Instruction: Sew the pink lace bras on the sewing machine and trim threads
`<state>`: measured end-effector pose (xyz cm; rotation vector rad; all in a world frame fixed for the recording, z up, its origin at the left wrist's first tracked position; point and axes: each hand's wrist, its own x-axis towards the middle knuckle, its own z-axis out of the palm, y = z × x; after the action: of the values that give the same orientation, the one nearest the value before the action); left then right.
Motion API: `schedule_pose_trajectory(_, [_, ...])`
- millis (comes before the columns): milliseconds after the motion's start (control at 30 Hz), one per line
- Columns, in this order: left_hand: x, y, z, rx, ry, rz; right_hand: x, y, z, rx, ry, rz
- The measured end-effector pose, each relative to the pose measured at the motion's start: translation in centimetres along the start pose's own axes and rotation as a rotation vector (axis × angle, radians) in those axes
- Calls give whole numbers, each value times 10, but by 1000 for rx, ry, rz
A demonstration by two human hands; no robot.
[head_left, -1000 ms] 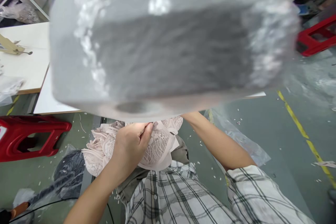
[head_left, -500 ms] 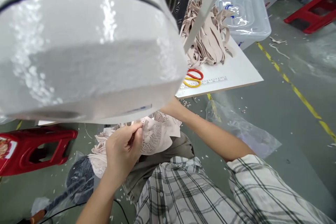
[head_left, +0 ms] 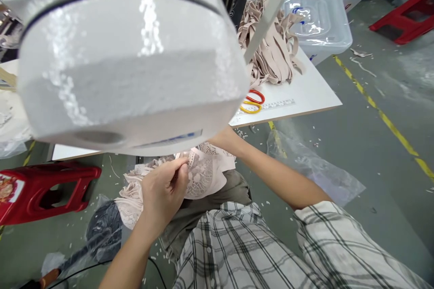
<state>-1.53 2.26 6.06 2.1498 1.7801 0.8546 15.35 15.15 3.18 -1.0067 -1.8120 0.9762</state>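
My left hand [head_left: 164, 187] is closed, pinching the edge of a pale pink lace fabric piece [head_left: 205, 176] between thumb and forefinger. The lace hangs over my lap, just below the big white sewing machine head [head_left: 135, 72]. My right hand [head_left: 225, 139] reaches in under the machine head at the right end of the lace; the machine hides its fingers. More gathered pink lace [head_left: 130, 196] lies to the left of my left hand.
On the white table [head_left: 318, 95] lie a heap of beige fabric strips [head_left: 271, 54], scissors with red and yellow handles [head_left: 252, 101] and a clear ruler [head_left: 280, 104]. Lidded plastic bins [head_left: 315, 22] stand behind. A red stool [head_left: 68, 189] is at left, plastic film [head_left: 312, 167] on the floor.
The view has shifted slightly, so the machine head sits a little further right and more of the table shows at left. My left hand keeps its pinch on the lace.
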Motion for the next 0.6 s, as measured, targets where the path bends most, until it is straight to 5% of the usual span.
schedule_pose_trajectory(367, [-8,-17,1,34,-3,-161,-2,-1,-1,38,20,20])
schedule_pose_trajectory(500, [-10,-10,12,157,163,16,-4,1,1,32,19,16])
schedule_pose_trajectory(600, [-12,4,24,221,169,160,-6,1,3,6,28,21])
